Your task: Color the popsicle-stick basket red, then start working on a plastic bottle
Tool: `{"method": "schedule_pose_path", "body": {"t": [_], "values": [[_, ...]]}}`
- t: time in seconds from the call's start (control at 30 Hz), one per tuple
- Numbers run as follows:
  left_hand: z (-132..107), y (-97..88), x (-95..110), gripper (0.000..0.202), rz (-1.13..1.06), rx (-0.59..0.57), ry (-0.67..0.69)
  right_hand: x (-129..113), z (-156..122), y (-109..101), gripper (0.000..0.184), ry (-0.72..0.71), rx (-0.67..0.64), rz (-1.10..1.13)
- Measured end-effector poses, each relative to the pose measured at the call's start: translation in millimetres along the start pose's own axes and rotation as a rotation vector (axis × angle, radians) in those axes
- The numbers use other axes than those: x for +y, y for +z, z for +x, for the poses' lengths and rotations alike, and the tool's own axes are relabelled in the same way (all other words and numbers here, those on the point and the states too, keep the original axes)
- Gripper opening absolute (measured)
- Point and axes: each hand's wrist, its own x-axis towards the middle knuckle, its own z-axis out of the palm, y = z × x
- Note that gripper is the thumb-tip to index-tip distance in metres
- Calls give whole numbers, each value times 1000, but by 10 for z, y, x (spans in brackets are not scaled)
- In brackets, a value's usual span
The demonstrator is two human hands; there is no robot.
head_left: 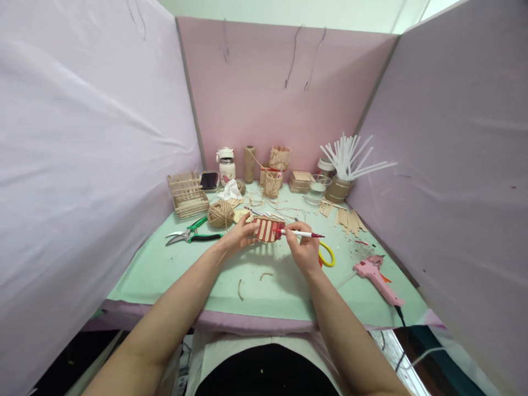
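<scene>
My left hand (240, 235) is closed around a small piece made of wooden sticks (267, 229), partly coloured in red stripes, held just above the mint green table (165, 264). My right hand (304, 247) pinches a white marker with a red cap (299, 234), lying level, its left tip touching the right side of the stick piece. Both forearms reach in from the bottom of the view.
Green-handled pliers (187, 236) and a ball of twine (221, 214) lie left of the hands. Yellow-handled scissors (328, 254) and a pink glue gun (377, 278) lie right. Loose sticks (350, 220), jars, a stick crate (187, 194) and a cup of white straws (342, 176) line the back.
</scene>
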Motion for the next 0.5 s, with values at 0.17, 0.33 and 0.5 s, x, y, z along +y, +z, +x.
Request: {"method": "schedule_pose_path", "body": {"t": [0.17, 0.33, 0.5], "values": [[4, -6, -6, 88, -6, -1, -1, -7, 1, -2, 17, 4, -8, 2], [22, -23, -18, 92, -21, 15, -8, -7, -1, -15, 18, -12, -58, -10], [36, -39, -39, 90, -30, 33, -5, -11, 5, -7, 17, -5, -13, 10]]}}
